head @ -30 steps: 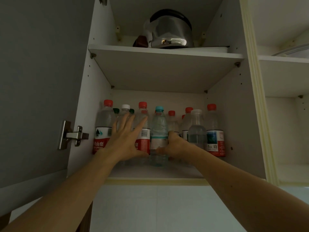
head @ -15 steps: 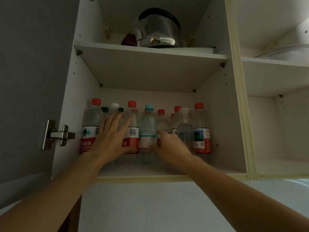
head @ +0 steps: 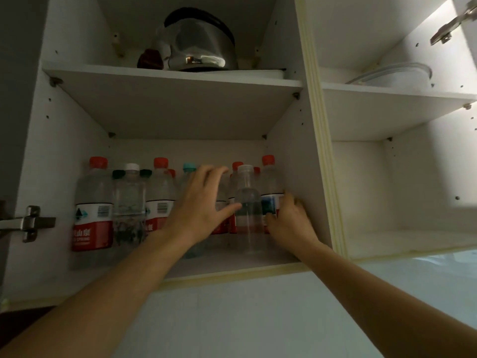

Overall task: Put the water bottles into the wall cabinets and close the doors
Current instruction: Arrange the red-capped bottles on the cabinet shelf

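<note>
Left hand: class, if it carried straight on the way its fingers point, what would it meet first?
Probably the red-capped bottles just behind the left hand's fingers, in the lower compartment; then the cabinet's back wall. Depth is hard to judge here.

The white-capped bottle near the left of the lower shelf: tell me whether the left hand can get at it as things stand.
Probably yes. The white-capped bottle stands in the front row with nothing before it, and the left hand, fingers spread and holding nothing, is only a few bottles to its right.
</note>
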{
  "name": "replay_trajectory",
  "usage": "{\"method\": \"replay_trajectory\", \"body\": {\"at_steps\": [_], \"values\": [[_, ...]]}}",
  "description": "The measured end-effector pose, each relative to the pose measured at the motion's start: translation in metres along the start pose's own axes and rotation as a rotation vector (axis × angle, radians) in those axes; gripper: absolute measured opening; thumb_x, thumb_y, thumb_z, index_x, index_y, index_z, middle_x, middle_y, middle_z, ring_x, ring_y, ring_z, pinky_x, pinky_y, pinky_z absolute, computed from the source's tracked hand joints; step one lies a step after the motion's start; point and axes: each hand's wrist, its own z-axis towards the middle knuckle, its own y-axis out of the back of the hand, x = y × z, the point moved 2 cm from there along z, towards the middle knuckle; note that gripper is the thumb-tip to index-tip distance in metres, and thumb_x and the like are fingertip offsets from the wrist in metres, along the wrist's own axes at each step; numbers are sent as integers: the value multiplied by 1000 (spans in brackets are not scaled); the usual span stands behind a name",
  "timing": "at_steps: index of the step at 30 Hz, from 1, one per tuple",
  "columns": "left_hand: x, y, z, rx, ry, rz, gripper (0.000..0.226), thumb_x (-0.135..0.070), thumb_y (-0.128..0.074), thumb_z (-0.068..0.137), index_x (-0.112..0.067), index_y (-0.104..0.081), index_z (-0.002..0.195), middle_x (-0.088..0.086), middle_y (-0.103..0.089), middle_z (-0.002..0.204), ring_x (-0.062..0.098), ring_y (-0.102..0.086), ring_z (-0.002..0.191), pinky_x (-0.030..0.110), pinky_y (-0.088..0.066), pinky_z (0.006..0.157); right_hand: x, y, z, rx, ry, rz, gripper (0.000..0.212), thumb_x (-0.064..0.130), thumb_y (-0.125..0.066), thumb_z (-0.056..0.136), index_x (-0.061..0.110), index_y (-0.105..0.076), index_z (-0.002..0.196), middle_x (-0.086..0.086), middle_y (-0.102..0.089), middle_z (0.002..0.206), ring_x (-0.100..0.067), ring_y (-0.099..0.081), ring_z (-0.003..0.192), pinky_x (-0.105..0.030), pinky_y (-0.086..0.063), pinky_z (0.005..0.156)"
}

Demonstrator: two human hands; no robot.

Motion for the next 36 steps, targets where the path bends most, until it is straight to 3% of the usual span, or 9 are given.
{"method": "replay_trajectory", "body": {"at_steps": [3, 6, 12, 17, 20, 25, 29, 32, 36], "values": [[-6, -28, 13, 139, 135, -108, 94, -55, -76, 82, -29, -21, 155, -1, -33, 152, 19, -42, 135, 31, -37, 99, -4, 0, 4, 106, -94, 134, 49, 21, -57, 100, 19, -33, 142, -9, -58, 127, -25, -60, 99, -35, -50, 76], [-5, -52, 21, 253, 297, -354, 102, -43, -83, 80, -27, -16, 156, 0, -43, 151, 21, -48, 134, 30, -40, 98, -8, -1, 6, 184, -145, 150, 65, 23, -58, 101, 19, -18, 152, -10, -54, 138, -28, -59, 114, -41, -54, 91], [-2, -84, 19, 251, 376, -502, 77, -36, -85, 76, -28, -38, 138, -15, -61, 107, 8, -64, 101, 20, -49, 72, -10, -4, 6, 232, -163, 112, 83, 33, -61, 100, 19, -4, 158, -13, -45, 149, -32, -55, 126, -45, -50, 104], [8, -78, 13, 278, 399, -456, 82, -61, -77, 60, -36, -43, 131, -2, -61, 122, 19, -64, 107, 44, -56, 92, -11, -8, 2, 143, -105, -73, 71, 36, -64, 97, 17, -22, 150, -19, -39, 146, -39, -52, 128, -52, -49, 106], [8, -76, 11, 273, 404, -414, 85, -57, -81, 67, -33, -40, 138, 2, -58, 130, 23, -61, 113, 50, -53, 98, -10, -10, -1, 108, -78, -201, 72, 43, -62, 97, 18, -20, 149, -18, -40, 145, -40, -51, 129, -54, -50, 105], [5, -76, 13, 288, 392, -468, 74, -57, -78, 76, -38, -43, 138, 1, -60, 131, 24, -62, 115, 53, -51, 100, 19, -5, -1, -106, 236, -542, 112, 37, -80, 84, 32, 7, 155, -16, -10, 162, -43, -36, 139, -51, -52, 98], [3, -75, 9, 277, 377, -494, 70, -55, -73, 84, -38, -38, 142, -3, -64, 124, 18, -64, 104, 42, -54, 89, 30, 1, 9, -106, 480, -793, 120, 32, -85, 79, 33, 5, 158, -11, 14, 167, -43, -4, 153, -58, -32, 116], [3, -76, 7, 325, 353, -500, 67, -49, -69, 90, -35, -35, 145, -2, -66, 122, 16, -64, 103, 35, -51, 82, 22, 10, 19, -33, 443, -878, 116, 37, -81, 83, 33, 6, 159, -10, 5, 169, -40, -6, 154, -58, -19, 121], [2, -78, 8, 433, 319, -536, 78, -41, -70, 92, -38, -22, 154, 2, -59, 138, 20, -59, 121, 45, -50, 103, 13, 25, 18, 26, 476, -917, 112, 54, -80, 80, 32, -3, 159, -13, -9, 167, -38, -25, 150, -54, -19, 122]]}}
